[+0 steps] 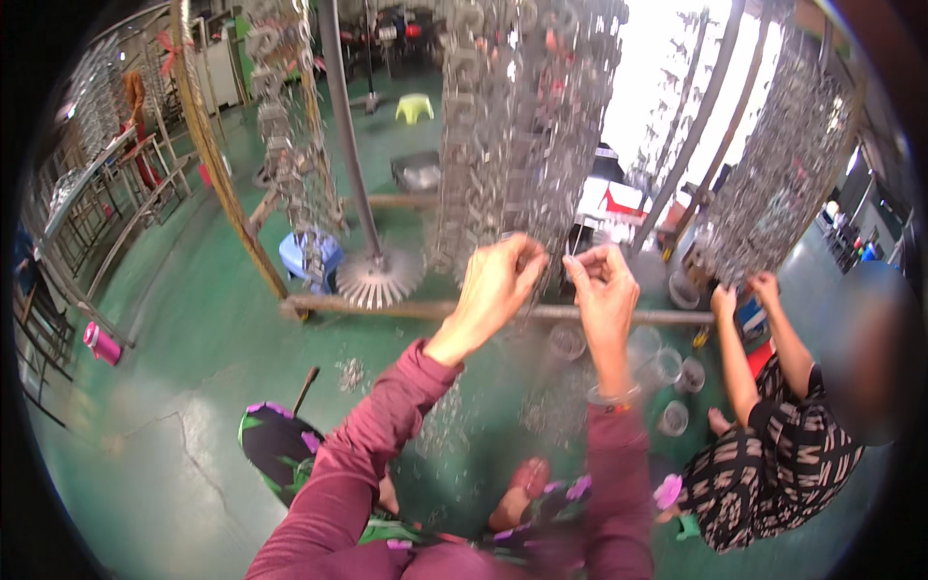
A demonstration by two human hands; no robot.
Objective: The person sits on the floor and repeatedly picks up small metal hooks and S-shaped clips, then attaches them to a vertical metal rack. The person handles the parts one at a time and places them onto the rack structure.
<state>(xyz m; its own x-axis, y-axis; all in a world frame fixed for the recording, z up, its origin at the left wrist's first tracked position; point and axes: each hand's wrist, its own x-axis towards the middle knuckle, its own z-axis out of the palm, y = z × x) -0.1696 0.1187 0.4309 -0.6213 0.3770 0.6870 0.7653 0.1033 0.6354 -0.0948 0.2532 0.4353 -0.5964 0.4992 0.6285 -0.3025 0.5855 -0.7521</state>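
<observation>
Both my hands are raised at the lower end of a dense curtain of hanging grey metal parts (522, 126). My left hand (495, 285) is closed in a pinch beside the lowest strands; what its fingertips hold, if anything, is too small to make out. A short way to the right, my right hand (605, 290) pinches a thin silvery metal piece (576, 240) that sticks up between thumb and forefinger. The hanging parts are blurred, so their exact shape cannot be told.
A horizontal rail (425, 308) crosses below the strands. Clear plastic cups (667, 365) and scattered small metal pieces (445, 420) are on the green floor. At right a co-worker (773, 435) handles another hanging bundle (778, 164). A blue stool (311, 259) stands left.
</observation>
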